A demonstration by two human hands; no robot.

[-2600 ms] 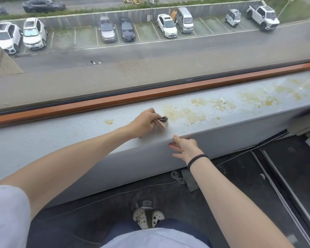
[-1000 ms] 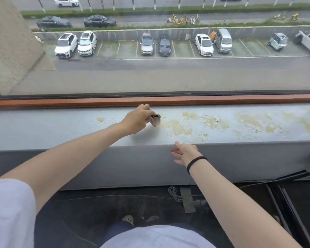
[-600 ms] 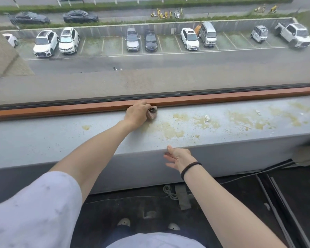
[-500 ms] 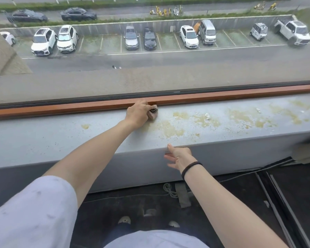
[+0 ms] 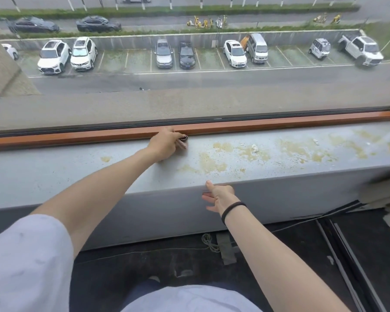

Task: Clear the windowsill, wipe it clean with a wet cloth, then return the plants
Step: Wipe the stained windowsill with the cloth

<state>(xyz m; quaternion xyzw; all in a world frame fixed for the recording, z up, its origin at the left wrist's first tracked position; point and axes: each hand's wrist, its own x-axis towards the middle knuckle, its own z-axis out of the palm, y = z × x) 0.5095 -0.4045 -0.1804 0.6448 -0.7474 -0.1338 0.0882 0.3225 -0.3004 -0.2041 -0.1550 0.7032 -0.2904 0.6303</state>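
While left hand (image 5: 164,145) grips cloth (image 5: 183,144), right hand (image 5: 219,196) touches windowsill (image 5: 54,172)

Short pale-lavender sleeve (image 5: 25,262) at the left shoulder, a few faint grey specks on it, and the arm below is bare. On the right, bare arm too, with one thin black band (image 5: 233,210) looped round the wrist just behind the right hand (image 5: 218,195). Lower down, the same pale shirt front (image 5: 189,300) over dark blue trousers (image 5: 142,289).

The grey windowsill (image 5: 54,174) bears yellowish stains (image 5: 212,164), a small white scrap (image 5: 254,148), and a cloth (image 5: 183,145) under the left hand (image 5: 164,144).
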